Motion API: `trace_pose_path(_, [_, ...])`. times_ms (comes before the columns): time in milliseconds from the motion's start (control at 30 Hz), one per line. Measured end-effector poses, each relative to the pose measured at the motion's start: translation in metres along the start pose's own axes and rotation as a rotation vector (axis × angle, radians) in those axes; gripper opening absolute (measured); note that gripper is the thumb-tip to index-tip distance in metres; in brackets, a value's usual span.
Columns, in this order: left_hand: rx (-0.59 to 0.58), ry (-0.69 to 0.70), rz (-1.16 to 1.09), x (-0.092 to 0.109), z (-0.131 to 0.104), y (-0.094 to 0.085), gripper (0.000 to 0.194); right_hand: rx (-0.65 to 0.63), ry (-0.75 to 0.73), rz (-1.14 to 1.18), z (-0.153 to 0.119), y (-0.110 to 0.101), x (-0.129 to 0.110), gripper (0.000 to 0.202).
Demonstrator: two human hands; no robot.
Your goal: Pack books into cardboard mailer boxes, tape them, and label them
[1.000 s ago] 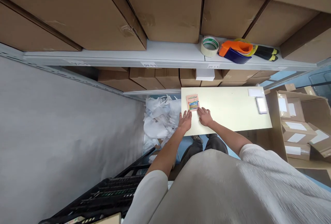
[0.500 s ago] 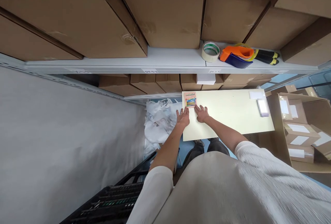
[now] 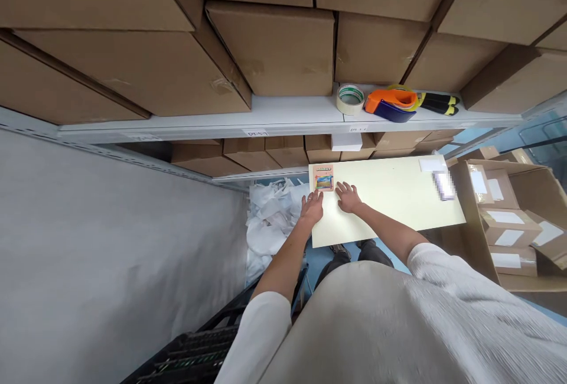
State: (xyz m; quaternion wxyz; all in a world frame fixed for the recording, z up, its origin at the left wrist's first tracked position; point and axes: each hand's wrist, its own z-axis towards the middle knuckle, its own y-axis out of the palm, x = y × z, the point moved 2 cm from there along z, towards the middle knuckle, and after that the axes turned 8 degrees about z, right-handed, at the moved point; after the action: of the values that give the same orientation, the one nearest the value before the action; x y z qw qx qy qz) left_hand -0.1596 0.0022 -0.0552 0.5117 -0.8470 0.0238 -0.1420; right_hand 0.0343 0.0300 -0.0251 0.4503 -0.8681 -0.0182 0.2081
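Observation:
A small pinkish booklet [image 3: 323,177] with a landscape picture lies flat at the left end of a pale yellow board [image 3: 381,195]. My left hand [image 3: 312,208] rests at the board's left edge, its fingertips at the booklet's lower edge; the fingers are stretched out and grip nothing. Just right of the booklet, my right hand [image 3: 349,198] lies on the board with fingers spread, a narrow gap between them and the booklet.
White crumpled sheets [image 3: 270,218] are heaped left of the board. At its right end lie a white slip [image 3: 432,164] and a blurred-out item [image 3: 443,185]. An open carton [image 3: 481,242] holds several small boxes. A shelf [image 3: 292,109] ahead carries cartons, a tape roll [image 3: 350,100] and an orange tape dispenser [image 3: 392,103].
My right fingers have come slightly away from the booklet's lower right corner. The left hand stays by its lower edge. The view has shifted a little, showing more of the upper cartons.

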Motion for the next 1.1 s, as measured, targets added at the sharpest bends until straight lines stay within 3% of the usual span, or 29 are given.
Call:
trace_pose_path(133, [0.022,0.014,-0.022,0.017,-0.013,0.000,0.072,0.124,0.043,0.043,-0.040,-0.020,0.035,0.065])
trace_pose_path(300, [0.116,0.058,-0.060,0.055,-0.014,-0.013,0.065,0.384,0.057,0.125,-0.088,-0.068,0.086,0.057])
trace_pose_path(500, [0.281,0.132,-0.230,0.106,-0.010,-0.047,0.058,0.694,0.021,0.146,-0.127,-0.149,0.132,0.050])
trace_pose_path(667, [0.378,0.139,-0.358,0.137,-0.022,-0.046,0.050,0.884,0.028,0.098,-0.137,-0.230,0.170,0.055])
trace_pose_path(800, [0.374,0.094,-0.392,0.168,-0.030,-0.038,0.045,0.936,0.060,0.037,-0.132,-0.295,0.208,0.062])
trace_pose_path(900, [0.391,0.105,-0.428,0.196,-0.032,-0.037,0.043,0.917,0.040,0.009,-0.123,-0.329,0.233,0.063])
trace_pose_path(1100, [0.420,0.025,-0.473,0.229,-0.043,-0.024,0.041,0.858,-0.069,-0.038,-0.112,-0.346,0.261,0.051])
